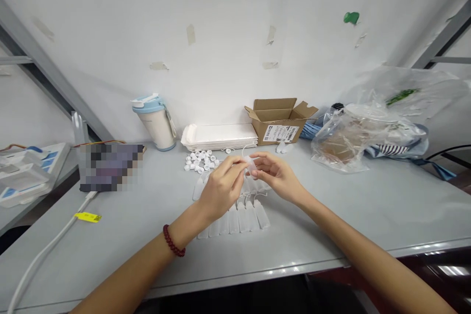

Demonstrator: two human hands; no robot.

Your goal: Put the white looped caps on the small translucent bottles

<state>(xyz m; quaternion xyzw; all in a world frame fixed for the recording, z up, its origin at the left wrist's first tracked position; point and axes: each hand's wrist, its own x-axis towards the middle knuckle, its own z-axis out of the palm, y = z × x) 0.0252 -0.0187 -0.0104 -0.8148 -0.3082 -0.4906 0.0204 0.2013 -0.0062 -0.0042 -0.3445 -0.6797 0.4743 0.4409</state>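
Above the table, my right hand (274,174) grips a small translucent plastic bottle (250,164) between thumb and fingers. My left hand (222,184) is pinched closed at the bottle's left side; its fingertips partly cover it. A thin white cord loop sticks up by the bottle. Below my hands lies a row of similar bottles (244,218), several with cord loops at their necks. More bottles lie behind, partly hidden by my hands. Loose white caps (200,161) are scattered beyond my left hand.
Behind stand a stack of white trays (222,135), an open cardboard box (277,125) and a cream tumbler (156,125) with a blue lid. A blurred-out device (110,167) with a white cable (55,243) is at left. Plastic bags (346,142) lie at right.
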